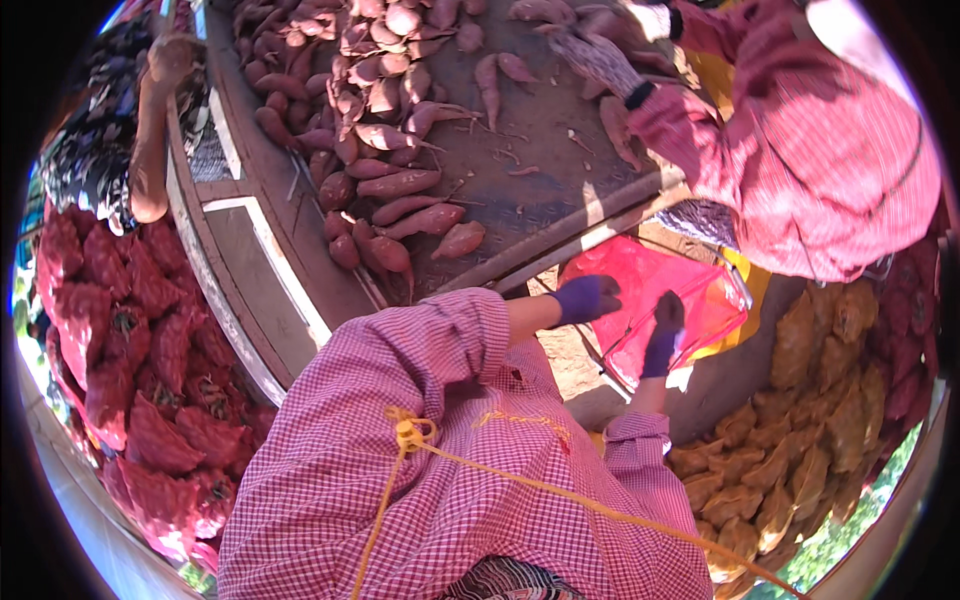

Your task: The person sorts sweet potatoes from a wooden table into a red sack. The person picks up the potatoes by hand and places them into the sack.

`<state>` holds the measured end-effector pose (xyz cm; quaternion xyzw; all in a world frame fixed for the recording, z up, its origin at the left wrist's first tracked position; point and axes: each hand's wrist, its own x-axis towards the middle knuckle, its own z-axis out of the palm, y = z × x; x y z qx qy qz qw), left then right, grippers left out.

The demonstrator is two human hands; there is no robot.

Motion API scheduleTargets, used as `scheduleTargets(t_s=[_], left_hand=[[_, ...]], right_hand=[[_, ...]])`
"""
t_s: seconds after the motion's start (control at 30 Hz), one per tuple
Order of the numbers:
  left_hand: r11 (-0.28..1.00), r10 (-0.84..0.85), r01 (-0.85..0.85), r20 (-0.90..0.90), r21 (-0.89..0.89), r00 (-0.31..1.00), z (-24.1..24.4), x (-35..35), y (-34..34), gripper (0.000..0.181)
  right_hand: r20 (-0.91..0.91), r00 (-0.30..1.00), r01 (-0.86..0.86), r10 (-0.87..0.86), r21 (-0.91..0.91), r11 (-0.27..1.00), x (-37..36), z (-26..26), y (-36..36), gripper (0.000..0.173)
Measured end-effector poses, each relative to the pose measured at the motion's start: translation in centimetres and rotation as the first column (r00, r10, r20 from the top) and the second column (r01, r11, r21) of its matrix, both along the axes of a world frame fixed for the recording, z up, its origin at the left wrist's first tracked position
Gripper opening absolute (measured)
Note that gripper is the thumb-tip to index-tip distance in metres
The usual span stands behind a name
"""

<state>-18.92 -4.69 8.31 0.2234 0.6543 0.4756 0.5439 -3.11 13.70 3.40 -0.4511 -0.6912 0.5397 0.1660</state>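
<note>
A red mesh bag (637,277) hangs spread on a metal frame beside the sorting table. My left hand (589,300), in a purple glove with dark fingers, is over the bag's near left edge. Across the bag, my right hand (666,330), gloved alike, is raised at its near right side, fingers pointing up. Whether either hand grips the mesh cannot be told. Yellow material (739,322) shows behind the bag. Sweet potatoes (401,182) lie heaped on the metal table (525,195) ahead of me.
A co-worker in a red shirt (825,150) leans over the table at the right, gloved hands among sweet potatoes. Another person's bare arm (150,135) rests at the left rail. Filled red bags (157,352) are piled at left, filled yellow-orange bags (780,442) at right. A yellow cord (600,506) crosses my shirt.
</note>
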Motion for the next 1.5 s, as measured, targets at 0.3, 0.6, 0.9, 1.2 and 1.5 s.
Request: scheduleTargets(t_s=[0.3, 0.6, 0.9, 1.2, 1.5], left_hand=[[0.741, 0.63, -0.67, -0.388, 0.041, 0.673, -7.0, -10.9, -13.1, 0.035], [0.12, 0.982, -0.992, -0.141, -0.037, 0.124, -11.4, -17.8, -20.5, 0.047], [-0.254, 0.947, -0.874, -0.292, -0.415, -0.136, -14.3, -27.2, -20.3, 0.073], [-0.186, 0.771, -0.949, 0.561, -0.256, -0.302, -5.7, -19.1, -21.6, 0.032], [-0.038, 0.901, -0.997, 0.43, -0.067, -0.063, -7.3, -12.3, -23.1, 0.04]], right_hand=[[0.297, 0.304, -0.922, 0.905, 0.331, 0.201, -30.1, -2.1, -15.5, 0.033], [0.284, 0.481, -0.79, 0.83, -0.27, 0.55, -46.5, -7.3, -24.0, 0.051], [-0.127, 0.572, -0.774, 0.81, -0.413, 0.481, -39.8, -9.5, -20.0, 0.026], [-0.262, 0.614, -0.777, 0.745, -0.366, 0.512, -32.8, -9.0, -14.6, 0.029], [-0.289, 0.818, -0.453, 0.497, -0.856, 0.248, -32.6, -9.0, -14.8, 0.029]])
